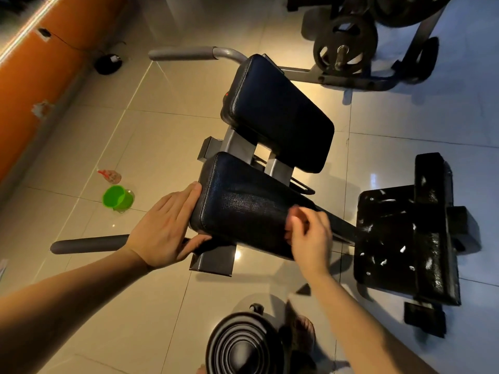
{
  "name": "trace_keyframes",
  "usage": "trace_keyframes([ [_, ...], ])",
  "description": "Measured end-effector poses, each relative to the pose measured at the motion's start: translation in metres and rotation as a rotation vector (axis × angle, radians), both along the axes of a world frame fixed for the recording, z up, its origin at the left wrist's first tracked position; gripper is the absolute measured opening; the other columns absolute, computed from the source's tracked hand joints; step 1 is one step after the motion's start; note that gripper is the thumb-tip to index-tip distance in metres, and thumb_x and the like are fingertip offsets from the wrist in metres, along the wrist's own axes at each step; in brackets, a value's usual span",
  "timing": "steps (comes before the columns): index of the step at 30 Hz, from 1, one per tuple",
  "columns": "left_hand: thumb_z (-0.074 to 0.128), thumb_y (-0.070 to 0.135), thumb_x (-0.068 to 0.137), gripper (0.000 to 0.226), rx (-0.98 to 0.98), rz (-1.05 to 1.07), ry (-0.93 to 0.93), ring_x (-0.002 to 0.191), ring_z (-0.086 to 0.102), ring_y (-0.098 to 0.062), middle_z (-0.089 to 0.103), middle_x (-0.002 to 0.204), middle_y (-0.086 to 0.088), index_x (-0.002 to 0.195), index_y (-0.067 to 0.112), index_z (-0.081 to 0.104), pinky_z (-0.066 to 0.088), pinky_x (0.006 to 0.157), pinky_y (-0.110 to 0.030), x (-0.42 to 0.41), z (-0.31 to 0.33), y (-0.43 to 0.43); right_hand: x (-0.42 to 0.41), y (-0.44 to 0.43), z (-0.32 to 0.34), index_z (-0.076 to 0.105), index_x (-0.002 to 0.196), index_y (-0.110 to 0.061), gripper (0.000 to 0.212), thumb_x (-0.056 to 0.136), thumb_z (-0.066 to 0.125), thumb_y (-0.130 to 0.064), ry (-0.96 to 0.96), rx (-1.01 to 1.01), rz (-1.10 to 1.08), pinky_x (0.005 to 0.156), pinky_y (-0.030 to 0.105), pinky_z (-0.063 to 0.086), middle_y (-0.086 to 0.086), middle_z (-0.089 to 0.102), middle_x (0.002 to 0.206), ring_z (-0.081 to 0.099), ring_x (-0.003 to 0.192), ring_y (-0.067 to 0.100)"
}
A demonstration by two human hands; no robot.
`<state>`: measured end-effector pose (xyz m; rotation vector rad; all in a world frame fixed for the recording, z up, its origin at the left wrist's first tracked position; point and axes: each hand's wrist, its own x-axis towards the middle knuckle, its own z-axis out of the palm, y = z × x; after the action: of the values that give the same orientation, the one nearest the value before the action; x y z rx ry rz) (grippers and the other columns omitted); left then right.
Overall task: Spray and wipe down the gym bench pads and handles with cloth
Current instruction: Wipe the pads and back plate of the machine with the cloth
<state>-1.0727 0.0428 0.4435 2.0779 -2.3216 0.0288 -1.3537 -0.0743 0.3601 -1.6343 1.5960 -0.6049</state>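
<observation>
- Right, from the head camera: the near pad [243, 211], black and grained, sits on a grey metal frame [213, 261] between the person's two hands.
- The left hand [164, 225] lies flat against the pad's left end. Its fingers are straight and pressed together on the side panel, and the thumb is spread out along the pad's lower edge.
- The right hand [310, 233] is at the pad's opposite end, touching or just over its right edge. Its fingers are curled in, but it is blurred, so I cannot tell whether they pinch anything.
- The far pad [278, 114], also black, stands tilted just beyond the near one on the same frame, and neither hand touches it.
- The near handle [89, 244], a dark grey foam grip, sticks out to the left, passing under the left wrist.
- The far handle [183, 54], a lighter grey, juts left from behind the far pad, well apart from both hands.
- The spray bottle [110, 176] lies on the tiled floor [162, 147] to the left, just beside a green bucket [117, 198], both well away from the hands.
- A worn black pad [399, 238] with torn white patches stands to the right of the right hand.
- Weight plates [344, 47] sit on a rack at the far side, and a black round stack [243, 344] lies at the bottom edge.
- An orange wall [40, 71] runs along the left.
</observation>
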Motion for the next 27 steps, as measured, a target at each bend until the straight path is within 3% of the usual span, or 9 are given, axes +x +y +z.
trace_keyframes([
  [2, 0.045, 0.066, 0.094, 0.098, -0.003, 0.002, 0.000, 0.136, 0.048, -0.040, 0.041, 0.155, -0.028, 0.159, -0.003, 0.020, 0.033, 0.118, -0.044, 0.000, -0.001, 0.001, -0.017, -0.009, -0.013, 0.066, 0.116, -0.016, 0.017, 0.101, 0.059, -0.021, 0.077, 0.171, -0.165, 0.086, 0.030, 0.041, 0.003, 0.055, 0.115, 0.059, 0.113, 0.029],
  [4, 0.045, 0.066, 0.095, 0.097, 0.003, 0.005, -0.006, 0.135, 0.049, -0.040, 0.041, 0.154, -0.028, 0.159, -0.002, 0.019, 0.035, 0.117, -0.046, 0.000, -0.001, 0.001, 0.010, -0.017, 0.003, 0.066, 0.112, -0.017, 0.015, 0.100, 0.059, -0.021, 0.009, 0.184, -0.205, 0.086, 0.029, 0.043, 0.004, 0.058, 0.113, 0.059, 0.111, 0.028],
  [8, 0.044, 0.066, 0.095, 0.098, 0.015, 0.004, 0.004, 0.136, 0.049, -0.039, 0.040, 0.156, -0.027, 0.160, -0.002, 0.018, 0.037, 0.117, -0.047, 0.000, 0.001, 0.000, 0.100, -0.006, 0.082, 0.068, 0.114, -0.021, 0.018, 0.099, 0.060, -0.028, -0.258, -0.054, 0.099, 0.076, 0.014, 0.047, -0.004, 0.057, 0.112, 0.055, 0.100, 0.011],
  [11, 0.044, 0.067, 0.094, 0.097, 0.021, 0.012, 0.006, 0.136, 0.049, -0.038, 0.041, 0.155, -0.026, 0.160, -0.001, 0.019, 0.037, 0.117, -0.046, 0.000, 0.002, 0.000, 0.097, 0.024, 0.089, 0.065, 0.124, -0.020, 0.025, 0.101, 0.060, -0.028, -0.254, -0.282, 0.369, 0.080, 0.016, 0.050, -0.004, 0.053, 0.117, 0.054, 0.106, 0.010],
  [16, 0.045, 0.066, 0.094, 0.096, 0.013, 0.025, 0.012, 0.134, 0.051, -0.039, 0.044, 0.153, -0.026, 0.159, -0.001, 0.022, 0.039, 0.115, -0.048, 0.000, -0.001, 0.000, 0.006, -0.018, -0.004, 0.065, 0.122, -0.021, 0.023, 0.101, 0.059, -0.027, 0.019, 0.011, -0.045, 0.085, 0.028, 0.043, -0.007, 0.054, 0.117, 0.055, 0.112, 0.017],
  [19, 0.045, 0.066, 0.094, 0.097, 0.019, 0.020, 0.001, 0.135, 0.049, -0.038, 0.043, 0.154, -0.027, 0.159, -0.002, 0.021, 0.035, 0.117, -0.045, 0.000, -0.001, 0.001, 0.023, -0.041, 0.001, 0.065, 0.109, -0.022, 0.012, 0.100, 0.058, -0.024, -0.017, 0.135, -0.215, 0.083, 0.025, 0.038, 0.002, 0.063, 0.113, 0.060, 0.113, 0.026],
  [22, 0.044, 0.067, 0.095, 0.098, 0.022, 0.011, -0.011, 0.136, 0.048, -0.038, 0.041, 0.155, -0.027, 0.160, -0.002, 0.019, 0.032, 0.119, -0.043, 0.000, 0.000, 0.000, 0.093, -0.032, 0.055, 0.066, 0.116, -0.024, 0.019, 0.100, 0.057, -0.030, -0.174, 0.000, -0.046, 0.074, 0.013, 0.036, -0.005, 0.061, 0.114, 0.059, 0.108, 0.016],
  [25, 0.044, 0.068, 0.095, 0.098, 0.029, 0.015, 0.002, 0.139, 0.045, -0.036, 0.038, 0.158, -0.025, 0.160, -0.001, 0.018, 0.024, 0.121, -0.037, 0.001, 0.000, 0.000, 0.112, 0.003, 0.091, 0.066, 0.122, -0.022, 0.023, 0.101, 0.059, -0.029, -0.240, -0.262, 0.317, 0.080, 0.022, 0.049, -0.005, 0.057, 0.113, 0.055, 0.106, 0.014],
  [27, 0.044, 0.068, 0.094, 0.098, 0.026, 0.024, -0.001, 0.138, 0.046, -0.036, 0.039, 0.157, -0.025, 0.160, -0.001, 0.019, 0.022, 0.121, -0.035, 0.001, 0.001, 0.000, 0.081, 0.012, 0.063, 0.066, 0.122, -0.019, 0.023, 0.102, 0.059, -0.026, -0.206, -0.327, 0.346, 0.081, 0.025, 0.051, -0.004, 0.055, 0.114, 0.055, 0.106, 0.016],
])
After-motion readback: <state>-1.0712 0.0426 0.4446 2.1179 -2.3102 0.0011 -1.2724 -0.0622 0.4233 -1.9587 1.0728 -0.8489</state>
